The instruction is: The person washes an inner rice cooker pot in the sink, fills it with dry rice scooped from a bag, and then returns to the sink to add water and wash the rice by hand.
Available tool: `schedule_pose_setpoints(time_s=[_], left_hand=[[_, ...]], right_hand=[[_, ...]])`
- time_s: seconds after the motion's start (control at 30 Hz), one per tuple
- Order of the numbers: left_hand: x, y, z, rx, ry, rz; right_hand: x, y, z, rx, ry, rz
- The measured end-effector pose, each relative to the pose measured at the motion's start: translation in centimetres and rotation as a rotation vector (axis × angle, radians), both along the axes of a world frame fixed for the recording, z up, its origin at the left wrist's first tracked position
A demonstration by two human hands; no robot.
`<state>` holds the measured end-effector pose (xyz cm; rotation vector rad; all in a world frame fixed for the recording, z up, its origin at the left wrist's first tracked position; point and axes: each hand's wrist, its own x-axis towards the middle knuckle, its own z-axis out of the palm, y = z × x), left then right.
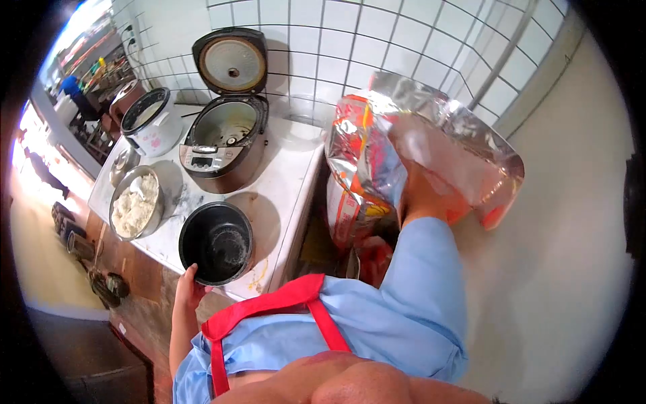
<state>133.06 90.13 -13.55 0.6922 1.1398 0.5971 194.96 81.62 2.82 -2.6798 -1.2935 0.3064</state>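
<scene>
My left hand (pixel 192 286) grips the near-left rim of a black rice cooker inner pot (pixel 217 242), with the thumb on top of the rim. The pot stands upright on the front of the white counter; no rice is visible inside, only whitish marks on its bottom. My right forearm (pixel 422 195) reaches into the mouth of a tall silver-lined bag (pixel 356 168) with red and orange print, right of the counter. Inside the bag, the right hand's fingers are hidden. What they touch cannot be made out.
On the counter (pixel 296 175) stand an open rice cooker (pixel 225 145) without its inner pot, a metal bowl (pixel 158 212) of white rice with a white scoop, and a white cooker (pixel 155 128). A tiled wall (pixel 323 47) rises behind. To the right is a plain wall (pixel 565 222).
</scene>
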Motion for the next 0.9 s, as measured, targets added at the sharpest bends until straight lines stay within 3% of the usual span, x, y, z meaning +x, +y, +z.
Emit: schedule_pose_setpoints(time_s=[0.1,0.23,0.33,0.37,0.4,0.43,0.47,0.53,0.7,0.77,0.8,0.83,0.9], left_hand=[[-0.2,-0.2,-1.0,0.035,-0.027,0.018],[0.4,-0.8,1.8,0.093,0.23,-0.012],[-1.1,0.3,0.2,0.263,0.302,0.03],[-1.2,0.6,0.9,0.433,0.592,0.043],[-1.4,1.5,1.1,0.878,0.939,-0.026],[-1.3,1.8,1.3,1.008,1.003,0.003],[1.5,1.0,5.6,1.141,1.061,0.029],[6.8,0.6,9.7,1.171,0.732,-0.035],[23.2,-2.4,13.8,1.276,0.429,-0.817],[29.7,-3.9,11.8,1.371,0.166,-0.822],[32.5,-4.6,12.3,1.228,0.209,-0.932],[35.2,-4.6,10.4,1.569,0.047,-0.767],[38.4,-4.9,7.8,1.602,0.155,-0.817]], right_hand=[[0.0,1.4,-1.2,-0.015,0.009,0.018],[-0.5,2.2,-2.6,-0.021,0.027,0.031],[-0.9,3.5,-3.1,-0.012,0.039,0.053],[-0.9,4.1,-3.2,-0.002,0.042,0.061],[-1.0,4.3,-3.5,0.004,0.051,0.068],[-0.9,4.6,-3.6,0.011,0.051,0.075],[-0.9,4.9,-3.8,0.014,0.052,0.078],[-0.7,5.2,-4.2,0.031,0.061,0.083],[-0.1,4.6,-4.6,0.069,0.092,0.084],[0.1,4.2,-5.2,0.079,0.097,0.086],[0.2,4.0,-5.6,0.082,0.099,0.081],[0.2,3.6,-6.2,0.089,0.103,0.077],[0.5,3.0,-6.9,0.101,0.107,0.059]])
